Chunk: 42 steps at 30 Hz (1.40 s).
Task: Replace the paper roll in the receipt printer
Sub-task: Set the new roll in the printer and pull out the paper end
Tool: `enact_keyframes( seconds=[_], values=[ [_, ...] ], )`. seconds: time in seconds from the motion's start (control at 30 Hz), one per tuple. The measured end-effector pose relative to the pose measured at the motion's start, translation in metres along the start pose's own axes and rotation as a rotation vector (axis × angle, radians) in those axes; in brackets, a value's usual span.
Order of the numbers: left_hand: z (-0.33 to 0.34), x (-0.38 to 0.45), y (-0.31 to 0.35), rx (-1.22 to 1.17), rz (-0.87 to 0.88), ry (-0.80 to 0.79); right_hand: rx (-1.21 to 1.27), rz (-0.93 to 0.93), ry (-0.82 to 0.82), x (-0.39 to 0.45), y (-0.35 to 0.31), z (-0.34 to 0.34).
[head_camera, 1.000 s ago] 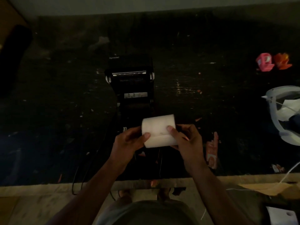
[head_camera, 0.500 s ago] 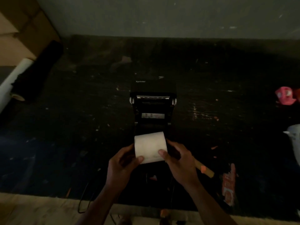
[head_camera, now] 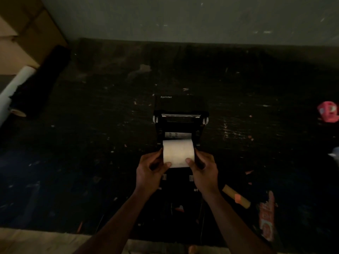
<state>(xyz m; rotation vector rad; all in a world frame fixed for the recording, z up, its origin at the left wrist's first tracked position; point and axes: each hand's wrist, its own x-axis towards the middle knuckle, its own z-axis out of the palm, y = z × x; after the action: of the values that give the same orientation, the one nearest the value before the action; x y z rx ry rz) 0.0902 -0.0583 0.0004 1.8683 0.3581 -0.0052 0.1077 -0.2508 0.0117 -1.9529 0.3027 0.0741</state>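
Note:
A black receipt printer [head_camera: 180, 118] stands in the middle of a dark table with its lid swung open away from me. A white paper roll [head_camera: 178, 153] lies sideways just over the printer's open bay. My left hand [head_camera: 150, 171] grips the roll's left end and my right hand [head_camera: 204, 169] grips its right end, both thumbs pressed on the front of the paper. The bay under the roll is hidden by the roll and my hands.
A cardboard tube with an orange band [head_camera: 236, 196] lies right of my right wrist, beside a red-and-white packet [head_camera: 266, 217]. A pink object [head_camera: 328, 111] sits at the far right edge. A large white roll [head_camera: 13, 90] and a black roll [head_camera: 42, 79] lean at the left.
Both hands have carried the paper roll forward, away from me, from the near side of the printer to over its open bay. The view has tilted up toward the wall.

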Motion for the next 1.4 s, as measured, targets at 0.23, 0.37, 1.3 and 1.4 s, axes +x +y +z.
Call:
enact_keyframes(
  seconds=[0.23, 0.37, 1.3, 1.4],
  values=[
    [0.006, 0.009, -0.001, 0.062, 0.000, -0.015, 0.030, 0.069, 0.027, 0.004, 0.009, 0.009],
    [0.004, 0.016, 0.000, 0.096, 0.002, -0.056, 0.058, 0.083, 0.064, 0.005, 0.009, 0.011],
    [-0.006, 0.019, -0.004, -0.115, -0.400, -0.158, 0.051, 0.393, -0.083, 0.017, 0.010, -0.017],
    [-0.008, 0.020, -0.002, -0.057, -0.384, -0.198, -0.027, 0.362, -0.126, 0.018, 0.014, -0.016]
  ],
)
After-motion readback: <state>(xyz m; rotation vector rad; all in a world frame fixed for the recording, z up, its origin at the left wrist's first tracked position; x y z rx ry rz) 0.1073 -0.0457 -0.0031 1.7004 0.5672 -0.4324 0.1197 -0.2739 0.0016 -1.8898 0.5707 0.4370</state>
